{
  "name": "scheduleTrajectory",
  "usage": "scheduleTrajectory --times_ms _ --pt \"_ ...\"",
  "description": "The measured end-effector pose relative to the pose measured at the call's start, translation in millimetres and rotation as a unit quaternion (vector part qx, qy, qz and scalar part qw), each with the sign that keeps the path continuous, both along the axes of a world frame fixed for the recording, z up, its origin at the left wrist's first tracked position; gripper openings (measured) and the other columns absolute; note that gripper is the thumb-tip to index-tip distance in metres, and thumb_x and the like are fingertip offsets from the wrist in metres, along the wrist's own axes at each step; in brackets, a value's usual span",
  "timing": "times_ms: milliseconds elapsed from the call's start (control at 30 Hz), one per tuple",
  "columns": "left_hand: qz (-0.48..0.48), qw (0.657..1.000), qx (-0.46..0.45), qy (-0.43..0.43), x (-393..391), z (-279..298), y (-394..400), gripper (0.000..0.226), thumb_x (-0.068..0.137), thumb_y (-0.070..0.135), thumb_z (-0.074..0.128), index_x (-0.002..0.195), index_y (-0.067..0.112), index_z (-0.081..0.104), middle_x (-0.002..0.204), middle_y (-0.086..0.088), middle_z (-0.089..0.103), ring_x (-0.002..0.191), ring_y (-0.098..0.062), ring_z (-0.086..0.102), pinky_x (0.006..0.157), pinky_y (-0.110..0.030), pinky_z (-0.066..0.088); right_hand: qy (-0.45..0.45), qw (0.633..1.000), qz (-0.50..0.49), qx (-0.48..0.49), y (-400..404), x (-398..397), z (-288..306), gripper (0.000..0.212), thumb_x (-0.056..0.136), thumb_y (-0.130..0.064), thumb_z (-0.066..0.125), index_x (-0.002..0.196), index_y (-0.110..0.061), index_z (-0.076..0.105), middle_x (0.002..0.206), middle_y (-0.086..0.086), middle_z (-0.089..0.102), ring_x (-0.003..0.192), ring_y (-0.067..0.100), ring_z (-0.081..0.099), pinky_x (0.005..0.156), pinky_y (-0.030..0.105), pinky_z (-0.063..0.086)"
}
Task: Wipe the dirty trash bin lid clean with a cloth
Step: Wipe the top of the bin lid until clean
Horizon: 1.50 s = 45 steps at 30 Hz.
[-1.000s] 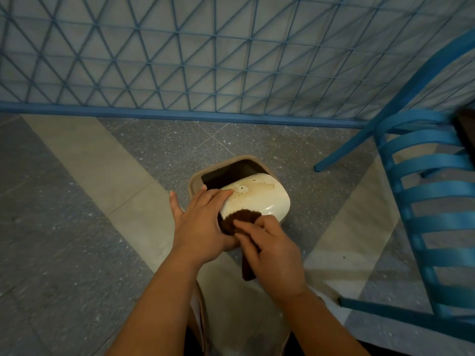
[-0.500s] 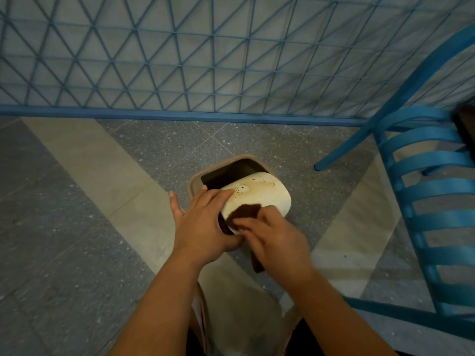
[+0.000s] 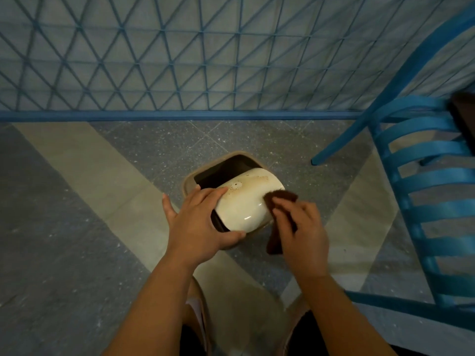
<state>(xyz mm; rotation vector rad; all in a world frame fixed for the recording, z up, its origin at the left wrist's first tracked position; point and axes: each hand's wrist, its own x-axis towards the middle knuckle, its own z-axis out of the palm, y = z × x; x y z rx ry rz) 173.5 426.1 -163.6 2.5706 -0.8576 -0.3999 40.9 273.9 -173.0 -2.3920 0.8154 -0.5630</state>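
Observation:
A small tan trash bin (image 3: 189, 179) stands on the floor, its cream swing lid (image 3: 246, 204) tilted so the dark opening shows behind it. Brown stains cover the lid's far part. My left hand (image 3: 199, 223) grips the lid's left end, fingers across its top and thumb under its near edge. My right hand (image 3: 299, 231) holds a dark brown cloth (image 3: 281, 197) and presses it against the lid's right end. Part of the cloth hangs down below that hand.
A blue slatted chair (image 3: 431, 181) stands close on the right, one leg reaching the floor just beyond the bin. A blue lattice fence (image 3: 180, 60) with a blue base rail runs across the back. My knees are directly below the bin.
My right hand has slid the cloth from the lid's near middle over to its right end. The left hand has kept its hold on the lid.

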Motion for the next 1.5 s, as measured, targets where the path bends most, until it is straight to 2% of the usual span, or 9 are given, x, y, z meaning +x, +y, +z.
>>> scheduleTrajectory --times_ms 67,167,267,500,700,867,1067,1233,1500 --pt "0.005 1.000 0.001 -0.001 0.5 0.2 -1.3 0.095 0.054 0.080 0.058 0.139 0.045 0.034 0.138 0.020 0.040 0.138 -0.008 0.028 0.110 -0.056 -0.017 -0.010 0.999 -0.030 0.019 -1.9 10.2 3.1 0.027 0.089 -0.030 0.056 0.116 -0.033 0.061 0.105 -0.010 0.046 0.085 0.002 0.047 0.072 0.013 0.041" --pt "0.012 1.000 -0.001 0.005 1.8 -0.7 -3.3 0.096 0.051 0.081 0.051 0.139 0.046 0.033 0.138 0.021 0.040 0.139 -0.007 0.027 0.111 -0.057 -0.016 -0.015 0.999 0.041 0.017 19.8 15.0 4.0 0.027 0.090 -0.027 0.059 0.115 -0.033 0.061 0.104 -0.016 0.042 0.087 -0.003 0.045 0.073 0.003 0.037" --pt "0.012 1.000 -0.004 0.008 1.9 -2.6 -3.5 0.096 0.050 0.080 0.051 0.139 0.047 0.033 0.138 0.023 0.040 0.139 -0.006 0.024 0.111 -0.056 -0.016 -0.002 0.994 0.109 0.015 29.6 -1.8 -3.0 0.027 0.091 -0.037 0.050 0.117 -0.034 0.059 0.107 -0.013 0.046 0.088 -0.001 0.049 0.075 0.008 0.045" --pt "0.020 0.999 -0.014 0.026 3.1 -1.7 -4.9 0.097 0.051 0.089 0.047 0.138 0.047 0.035 0.140 0.022 0.041 0.142 -0.008 0.022 0.109 -0.055 -0.018 -0.049 0.996 -0.039 0.062 0.4 6.0 -0.8 0.031 0.089 -0.038 0.050 0.120 -0.040 0.056 0.103 -0.011 0.045 0.088 0.001 0.049 0.079 0.018 0.047" --pt "0.022 0.999 -0.023 0.035 4.7 -1.2 -3.7 0.101 0.048 0.091 0.042 0.140 0.047 0.036 0.141 0.022 0.042 0.143 -0.008 0.020 0.109 -0.053 -0.019 -0.019 0.994 0.104 0.034 30.8 -12.4 -5.9 0.030 0.091 -0.041 0.047 0.120 -0.040 0.055 0.106 -0.019 0.041 0.091 -0.002 0.049 0.078 0.012 0.046" --pt "0.031 0.997 -0.023 0.065 5.6 -1.6 -6.6 0.102 0.048 0.091 0.046 0.140 0.047 0.034 0.144 0.021 0.040 0.144 -0.007 0.015 0.109 -0.054 -0.019 -0.040 0.999 -0.011 0.035 4.8 -1.1 1.6 0.029 0.089 -0.036 0.051 0.116 -0.045 0.052 0.104 -0.019 0.039 0.091 -0.009 0.046 0.077 0.007 0.038" --pt "0.027 0.997 -0.025 0.061 6.9 -0.8 -5.9 0.107 0.043 0.093 0.041 0.140 0.047 0.035 0.141 0.021 0.042 0.144 -0.007 0.015 0.109 -0.055 -0.019 0.001 0.993 0.120 -0.021 22.4 -12.8 -0.5 0.029 0.090 -0.037 0.047 0.116 -0.032 0.059 0.103 -0.014 0.041 0.079 -0.002 0.047 0.066 0.005 0.041" --pt "0.030 0.997 -0.018 0.064 6.5 -0.7 -7.7 0.108 0.042 0.093 0.040 0.140 0.048 0.035 0.142 0.022 0.041 0.144 -0.007 0.014 0.109 -0.055 -0.019 -0.010 0.999 0.026 -0.015 5.2 -5.3 5.2 0.028 0.088 -0.029 0.054 0.116 -0.032 0.061 0.105 -0.010 0.045 0.082 -0.003 0.043 0.067 0.005 0.039" --pt "0.016 0.999 0.000 0.030 6.3 1.4 -6.9 0.096 0.051 0.081 0.060 0.139 0.051 0.034 0.140 0.022 0.041 0.144 -0.007 0.014 0.109 -0.055 -0.020 0.042 0.972 0.214 -0.089 0.1 -6.5 6.1 0.028 0.086 -0.033 0.048 0.109 -0.030 0.064 0.093 -0.002 0.052 0.064 0.009 0.051 0.049 0.023 0.050"
